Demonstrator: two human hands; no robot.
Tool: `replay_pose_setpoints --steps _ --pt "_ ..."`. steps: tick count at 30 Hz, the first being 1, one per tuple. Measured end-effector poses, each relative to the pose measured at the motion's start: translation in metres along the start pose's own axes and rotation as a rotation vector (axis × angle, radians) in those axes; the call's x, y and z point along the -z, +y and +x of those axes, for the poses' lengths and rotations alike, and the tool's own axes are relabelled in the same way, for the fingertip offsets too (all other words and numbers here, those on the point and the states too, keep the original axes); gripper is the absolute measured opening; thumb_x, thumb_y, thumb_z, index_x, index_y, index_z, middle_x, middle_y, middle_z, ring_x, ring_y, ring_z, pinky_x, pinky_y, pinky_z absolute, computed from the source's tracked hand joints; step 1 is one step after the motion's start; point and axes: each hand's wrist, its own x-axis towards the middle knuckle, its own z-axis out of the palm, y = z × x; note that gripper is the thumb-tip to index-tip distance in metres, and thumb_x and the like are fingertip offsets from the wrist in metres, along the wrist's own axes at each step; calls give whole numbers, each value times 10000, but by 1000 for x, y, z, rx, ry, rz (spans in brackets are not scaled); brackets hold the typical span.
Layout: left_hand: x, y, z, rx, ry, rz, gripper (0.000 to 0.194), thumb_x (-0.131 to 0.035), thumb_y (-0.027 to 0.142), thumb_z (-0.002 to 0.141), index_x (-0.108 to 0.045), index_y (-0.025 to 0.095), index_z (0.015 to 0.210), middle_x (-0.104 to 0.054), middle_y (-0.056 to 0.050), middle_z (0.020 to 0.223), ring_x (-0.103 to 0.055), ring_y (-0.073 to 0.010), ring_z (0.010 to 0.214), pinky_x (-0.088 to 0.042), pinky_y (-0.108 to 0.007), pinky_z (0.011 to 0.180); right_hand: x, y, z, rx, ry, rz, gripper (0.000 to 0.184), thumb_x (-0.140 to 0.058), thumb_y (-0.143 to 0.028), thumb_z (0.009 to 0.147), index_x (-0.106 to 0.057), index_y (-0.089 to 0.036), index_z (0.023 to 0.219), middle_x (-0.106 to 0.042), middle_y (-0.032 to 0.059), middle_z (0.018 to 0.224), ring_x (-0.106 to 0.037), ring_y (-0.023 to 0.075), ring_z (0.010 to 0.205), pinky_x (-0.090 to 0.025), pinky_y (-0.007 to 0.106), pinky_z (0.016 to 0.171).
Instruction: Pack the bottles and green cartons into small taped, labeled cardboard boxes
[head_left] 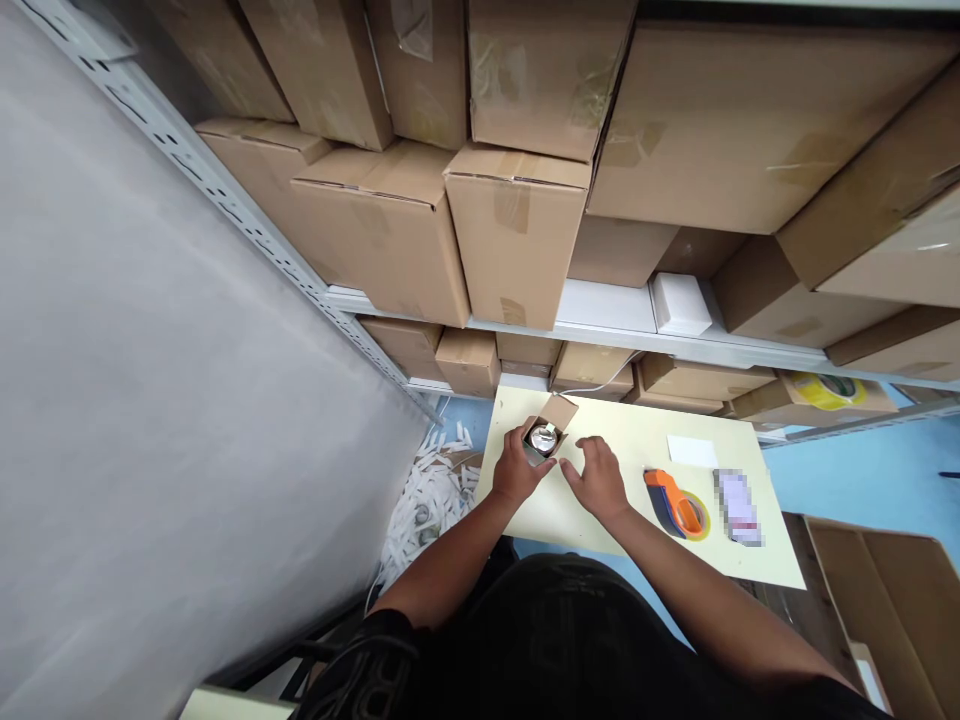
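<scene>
A small cardboard box (531, 459) stands on the pale yellow table (585, 515) with its top flap raised. Inside it sits a shiny round silver item (543, 438), its lower part hidden by the box walls. My left hand (517, 466) wraps around the left and near side of the box, thumb along the front. Just to the right, my right hand (597, 476) hovers apart from the box, fingers spread and holding nothing.
On the table's right lie an orange tape dispenser (679, 505), a white card (691, 450) and a blurred phone-like item (738, 507). Shelves of cardboard boxes (517, 235) rise behind. White paper strips (431, 505) heap on the floor at left, beside a grey wall (187, 400).
</scene>
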Motion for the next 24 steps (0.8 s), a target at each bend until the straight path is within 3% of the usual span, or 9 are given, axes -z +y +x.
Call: replay_pose_setpoints --steps 2,5,8,13,18,24 --pt "1 0 -3 -10 0 2 974 -918 371 704 -373 244 1501 -500 -157 1442 -571 -364 1326 -560 -498 1024 -4 4 -8 -33 -33 100 389 -542 -466 987 -609 -210 1272 -661 132 1140 -659 317 1054 -571 498 914" --pt "3 -3 -7 -72 -2 -4 1018 -906 367 718 -321 257 1544 -453 -159 1496 -508 -354 1406 -535 -491 1079 -12 8 -10 92 -92 156 421 -532 -403 1006 -560 -219 1384 -628 156 1327 -622 317 1242 -548 513 1042" --pt "7 -7 -11 -138 -2 -21 992 -855 357 772 -280 249 1573 -412 -174 1542 -457 -345 1458 -514 -487 1115 -16 8 -3 162 -83 117 486 -516 -337 1007 -515 -215 1477 -559 178 1467 -558 325 1363 -507 542 1128" --pt "17 -12 -16 -239 -37 -1 854 -706 257 863 -268 261 1597 -441 -150 1574 -462 -305 1471 -498 -487 1146 -18 9 1 261 -128 13 547 -523 -273 986 -494 -226 1530 -531 166 1523 -535 330 1388 -515 548 1127" --pt "26 -12 -16 -353 -110 58 691 -611 177 892 -397 237 1547 -518 -133 1536 -502 -283 1439 -456 -513 1199 -19 7 4 303 -162 -98 552 -564 -224 947 -532 -215 1498 -508 175 1545 -523 361 1371 -499 570 1122" --pt "35 -10 -12 -422 -154 150 526 -612 147 878 -585 231 1396 -568 -123 1467 -514 -292 1403 -439 -527 1209 -20 6 7 288 -136 -68 482 -574 -210 933 -591 -213 1415 -535 176 1495 -551 358 1325 -534 553 1074"
